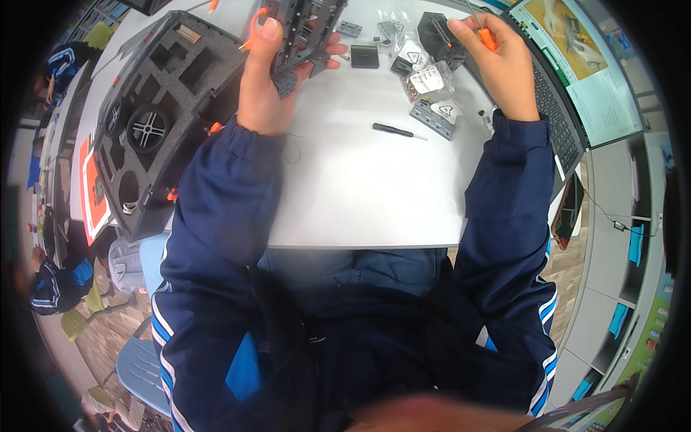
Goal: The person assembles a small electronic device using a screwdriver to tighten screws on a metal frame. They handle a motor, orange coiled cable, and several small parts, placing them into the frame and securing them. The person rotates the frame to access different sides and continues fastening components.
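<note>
My left hand [265, 90] is raised at the far side of the table, wrapped round a dark metal frame [308, 36] with rows of holes. A curved orange piece [253, 30] shows beside its thumb. Further right, my right hand [509, 78] is closed on an orange-handled screwdriver [488, 39], whose thin shaft points up and away. Just left of that hand lies a black part [436, 34] with a round face. A second, black screwdriver [394, 130] rests on the white table, apart from both hands.
A black case [188, 108] with grey foam and wheels [148, 128] stands on the left. Clear plastic bags [430, 81], a perforated grey bracket [432, 119] and a black square part [365, 57] lie across the table. A laptop [558, 108] borders the right side.
</note>
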A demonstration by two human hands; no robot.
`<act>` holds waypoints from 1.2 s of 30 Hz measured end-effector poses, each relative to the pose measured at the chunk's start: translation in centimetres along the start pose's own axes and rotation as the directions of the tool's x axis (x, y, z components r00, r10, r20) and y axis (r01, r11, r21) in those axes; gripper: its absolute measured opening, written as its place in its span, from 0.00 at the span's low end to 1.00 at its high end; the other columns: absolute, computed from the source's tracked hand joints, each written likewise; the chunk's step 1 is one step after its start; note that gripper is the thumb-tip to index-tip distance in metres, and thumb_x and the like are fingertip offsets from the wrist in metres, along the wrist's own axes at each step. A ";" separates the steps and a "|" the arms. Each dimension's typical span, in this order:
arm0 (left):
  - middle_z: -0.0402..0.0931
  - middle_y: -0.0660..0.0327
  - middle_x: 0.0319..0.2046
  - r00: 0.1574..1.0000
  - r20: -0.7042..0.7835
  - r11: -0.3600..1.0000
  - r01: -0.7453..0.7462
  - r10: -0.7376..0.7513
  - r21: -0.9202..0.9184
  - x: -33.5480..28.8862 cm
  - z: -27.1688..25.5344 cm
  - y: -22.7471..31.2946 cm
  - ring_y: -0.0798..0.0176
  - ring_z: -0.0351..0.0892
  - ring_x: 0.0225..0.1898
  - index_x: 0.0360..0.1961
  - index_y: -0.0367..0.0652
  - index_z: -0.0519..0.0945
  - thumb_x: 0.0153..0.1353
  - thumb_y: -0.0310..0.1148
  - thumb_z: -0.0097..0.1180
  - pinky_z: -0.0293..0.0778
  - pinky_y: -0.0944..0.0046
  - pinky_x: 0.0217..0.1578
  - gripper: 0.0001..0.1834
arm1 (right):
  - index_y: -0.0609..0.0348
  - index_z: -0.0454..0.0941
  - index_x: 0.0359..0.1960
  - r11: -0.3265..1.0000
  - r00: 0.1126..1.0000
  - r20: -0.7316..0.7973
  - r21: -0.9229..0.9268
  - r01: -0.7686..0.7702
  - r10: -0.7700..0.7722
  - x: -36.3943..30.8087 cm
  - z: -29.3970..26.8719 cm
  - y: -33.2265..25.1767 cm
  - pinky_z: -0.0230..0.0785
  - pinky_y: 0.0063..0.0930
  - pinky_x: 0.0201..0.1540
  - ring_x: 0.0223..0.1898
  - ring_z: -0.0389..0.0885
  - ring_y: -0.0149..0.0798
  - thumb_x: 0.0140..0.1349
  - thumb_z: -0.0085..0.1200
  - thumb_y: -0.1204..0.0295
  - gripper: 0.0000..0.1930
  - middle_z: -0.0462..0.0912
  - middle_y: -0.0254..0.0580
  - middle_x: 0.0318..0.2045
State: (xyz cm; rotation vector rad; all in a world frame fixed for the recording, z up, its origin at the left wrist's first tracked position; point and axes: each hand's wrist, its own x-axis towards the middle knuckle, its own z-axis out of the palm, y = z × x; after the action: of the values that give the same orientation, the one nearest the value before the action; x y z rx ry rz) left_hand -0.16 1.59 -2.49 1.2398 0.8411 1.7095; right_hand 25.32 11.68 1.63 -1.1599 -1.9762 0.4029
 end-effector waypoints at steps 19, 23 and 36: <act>0.74 0.35 0.51 0.962 0.253 0.929 0.183 -0.102 -0.321 -0.7 -0.6 -2.0 0.35 0.77 0.52 0.47 0.44 0.79 0.62 0.70 0.40 0.76 0.44 0.47 0.38 | 0.63 0.84 0.33 0.930 0.937 0.342 -0.362 0.065 0.068 -0.6 -1.6 1.3 0.71 0.32 0.35 0.27 0.79 0.43 0.53 0.64 0.66 0.12 0.81 0.48 0.24; 0.72 0.33 0.52 0.964 0.235 0.936 0.194 -0.126 -0.293 -0.6 -0.7 -1.9 0.37 0.77 0.51 0.49 0.43 0.78 0.61 0.71 0.40 0.75 0.45 0.47 0.40 | 0.65 0.82 0.34 0.913 0.945 0.321 -0.402 0.067 0.072 -0.9 -1.6 1.4 0.67 0.27 0.33 0.25 0.75 0.33 0.55 0.61 0.69 0.10 0.77 0.42 0.21; 0.68 0.37 0.56 0.955 0.119 0.904 0.295 -0.271 -0.310 -0.4 0.0 0.2 0.46 0.75 0.52 0.64 0.24 0.61 0.55 0.80 0.31 0.73 0.50 0.52 0.62 | 0.61 0.78 0.33 0.969 0.843 0.523 0.118 -0.217 0.125 -1.0 0.2 0.8 0.64 0.18 0.36 0.30 0.75 0.24 0.55 0.58 0.76 0.05 0.80 0.32 0.26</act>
State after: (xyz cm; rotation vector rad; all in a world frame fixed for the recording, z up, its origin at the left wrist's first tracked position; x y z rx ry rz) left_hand -0.12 1.18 -2.48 0.9017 0.6288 1.4849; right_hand 25.93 11.30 0.52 -1.2061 -2.2279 1.0535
